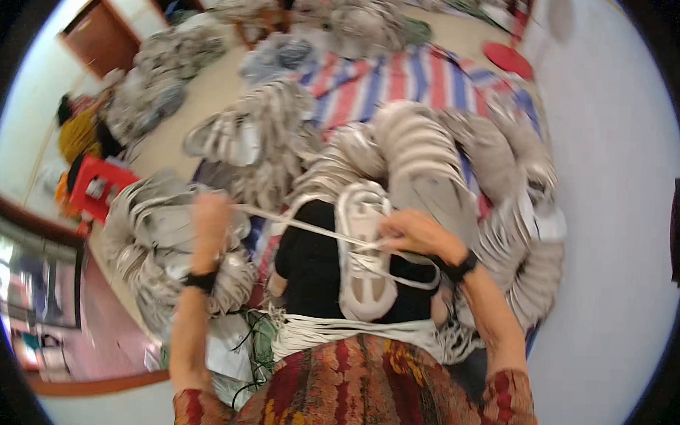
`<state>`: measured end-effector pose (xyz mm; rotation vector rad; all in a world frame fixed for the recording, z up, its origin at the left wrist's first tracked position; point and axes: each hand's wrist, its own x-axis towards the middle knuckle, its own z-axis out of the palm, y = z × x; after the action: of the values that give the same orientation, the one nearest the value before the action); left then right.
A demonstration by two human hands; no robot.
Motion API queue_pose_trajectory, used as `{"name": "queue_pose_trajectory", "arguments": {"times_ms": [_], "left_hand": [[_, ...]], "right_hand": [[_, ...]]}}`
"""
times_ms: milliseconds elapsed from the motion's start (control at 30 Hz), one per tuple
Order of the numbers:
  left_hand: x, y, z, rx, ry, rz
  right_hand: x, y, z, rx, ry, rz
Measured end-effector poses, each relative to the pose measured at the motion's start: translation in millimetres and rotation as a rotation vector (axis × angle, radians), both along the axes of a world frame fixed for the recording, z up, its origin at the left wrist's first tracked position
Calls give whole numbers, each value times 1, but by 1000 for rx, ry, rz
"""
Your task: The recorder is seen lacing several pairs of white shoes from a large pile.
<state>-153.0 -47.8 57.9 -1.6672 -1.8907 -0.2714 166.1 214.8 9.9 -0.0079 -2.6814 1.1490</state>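
On the black cloth [304, 267] over my lap lies a pale shoe upper [359, 299], its toe towards me. A white shoelace [306, 224] runs from its eyelets out to the left, pulled nearly straight. My left hand [211, 219], smeared by motion, is closed around that lace, well away from the shoe upper. At the right edge of the upper, the fingers of my right hand [418, 234] pinch the lace. A loose loop of lace hangs below my right hand. Across my waist lies a bundle of white laces [358, 333].
Nested stacks of pale shoe uppers [417, 144] curve around in front, with more stacks [156, 221] at left. Beneath them spreads a striped sheet [390, 75]. A red stool [101, 185] stands left; a white wall [609, 222] rises at right. Heaps of uppers [361, 26] lie farther back.
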Motion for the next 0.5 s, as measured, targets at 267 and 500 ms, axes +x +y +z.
{"name": "queue_pose_trajectory", "arguments": {"times_ms": [267,500], "left_hand": [[-40,-90,-31,3,-634,272],[100,51,-65,-101,-1206,-217]], "right_hand": [[-2,-13,12,130,455,-368],[59,-81,-12,191,-70,-367]]}}
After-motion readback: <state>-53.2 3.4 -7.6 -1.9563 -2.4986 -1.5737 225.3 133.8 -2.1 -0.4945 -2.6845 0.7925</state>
